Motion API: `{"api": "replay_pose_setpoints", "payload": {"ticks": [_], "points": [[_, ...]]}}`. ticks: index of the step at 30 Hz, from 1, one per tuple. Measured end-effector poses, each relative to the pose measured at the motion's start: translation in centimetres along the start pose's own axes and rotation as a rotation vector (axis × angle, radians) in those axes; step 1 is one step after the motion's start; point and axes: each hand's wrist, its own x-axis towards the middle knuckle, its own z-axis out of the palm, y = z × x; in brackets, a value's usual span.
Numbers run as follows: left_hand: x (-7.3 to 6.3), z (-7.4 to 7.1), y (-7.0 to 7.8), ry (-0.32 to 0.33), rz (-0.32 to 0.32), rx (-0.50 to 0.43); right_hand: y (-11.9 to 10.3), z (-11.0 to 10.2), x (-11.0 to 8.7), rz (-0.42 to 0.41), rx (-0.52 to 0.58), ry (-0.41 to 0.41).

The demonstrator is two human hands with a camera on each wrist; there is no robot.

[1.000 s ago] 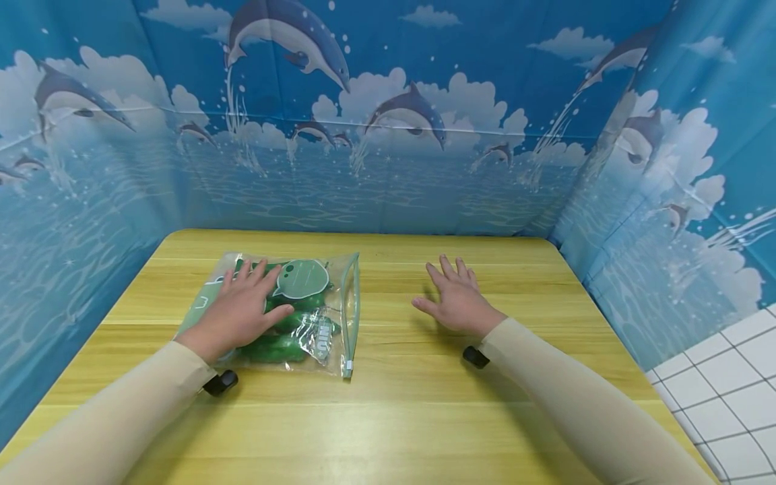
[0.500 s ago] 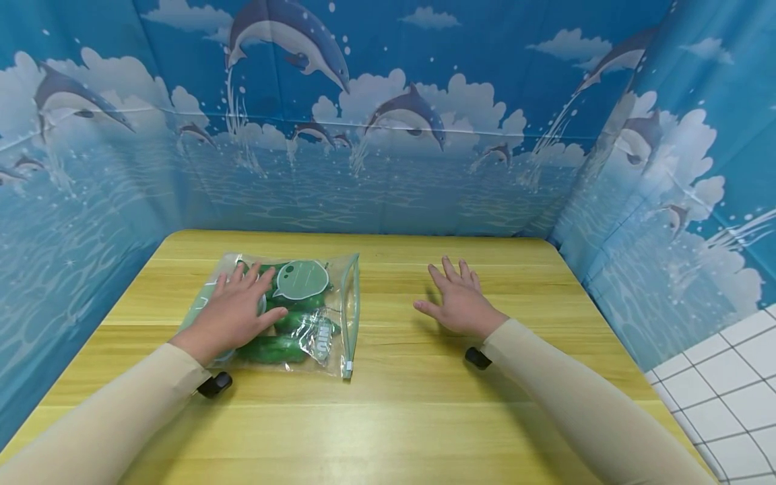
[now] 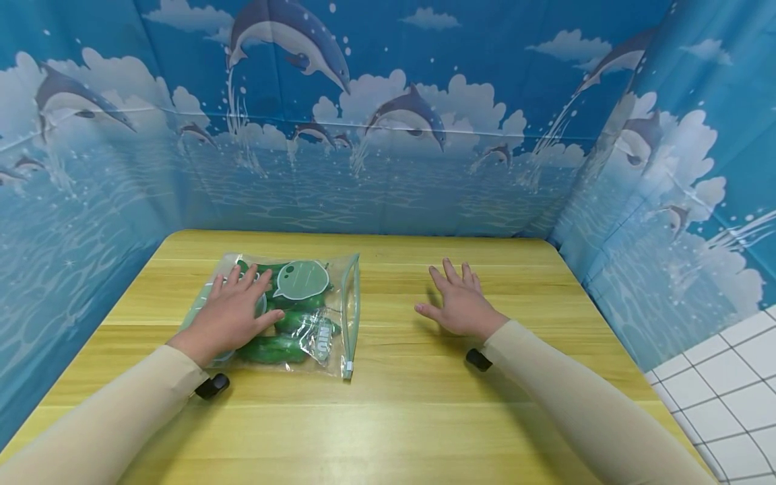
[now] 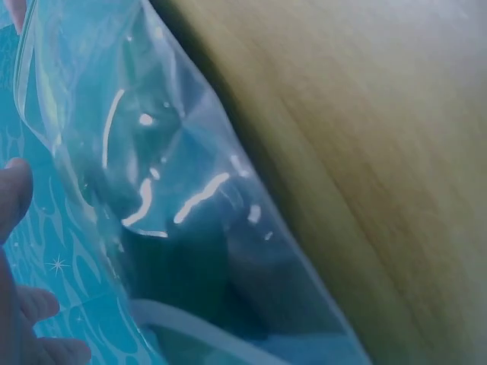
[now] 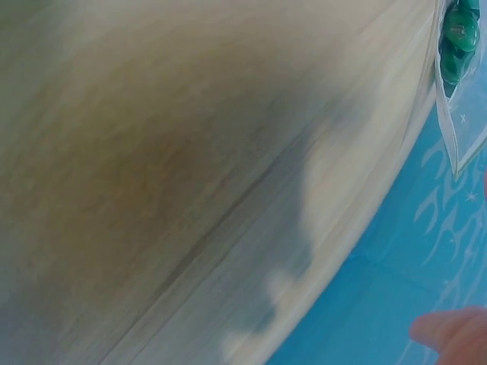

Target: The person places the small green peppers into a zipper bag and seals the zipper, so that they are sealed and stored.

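Note:
A clear zip bag (image 3: 335, 296) with pale green print lies flat on the left half of the table, its zip edge toward the right. Several long, glossy green vegetables (image 3: 273, 349) fill it. My left hand (image 3: 227, 313) is over the bag's left part, fingers spread, hiding some of the print. In the left wrist view, the bag's plastic (image 4: 190, 152) bulges close up and the fingers (image 4: 11, 198) show at the left edge. My right hand (image 3: 463, 306) hovers with spread fingers over the table, right of the bag, holding nothing.
The yellow wood-grain table (image 3: 388, 417) reaches back to a blue dolphin-print curtain (image 3: 388, 182), which also runs along both sides. White tiles (image 3: 727, 384) show past the right table edge. A black wrist camera (image 3: 212, 386) sits under the left cuff, another (image 3: 478, 360) under the right.
My left hand has shifted slightly left over the bag, uncovering a little more of it. The right hand has moved barely at all; the bag lies where it was.

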Motion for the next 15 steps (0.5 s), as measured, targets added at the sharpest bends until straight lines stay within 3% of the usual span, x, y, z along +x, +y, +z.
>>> {"api": "replay_pose_setpoints", "payload": {"ticks": [15], "points": [[-0.23, 0.3, -0.15, -0.017, -0.008, 0.01, -0.02, 0.07, -0.29, 0.01, 0.007, -0.012]]}}
